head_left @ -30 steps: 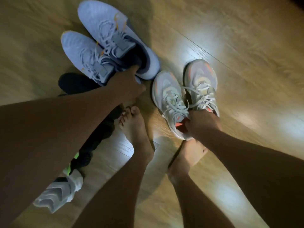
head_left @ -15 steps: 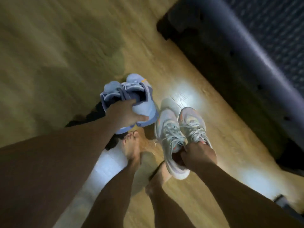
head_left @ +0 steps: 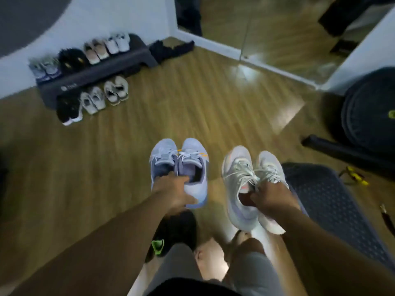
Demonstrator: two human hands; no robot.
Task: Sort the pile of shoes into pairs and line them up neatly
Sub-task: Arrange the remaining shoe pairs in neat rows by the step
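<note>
- The left hand (head_left: 174, 192) grips a pair of pale blue sneakers (head_left: 193, 154) by their heel openings, fingers curled inside, holding both together above the wooden floor (head_left: 96, 167).
- The right hand (head_left: 271, 196) clutches a pair of white-grey sneakers (head_left: 237, 167) the same way, just beside the blue pair, toes pointing away.
- Far left, by the wall, a dark step platform (head_left: 106, 69) carries a row of paired shoes (head_left: 100, 49). More pairs (head_left: 96, 99) line the floor before it.
- A black shoe (head_left: 183, 225) lies below the left wrist.
</note>
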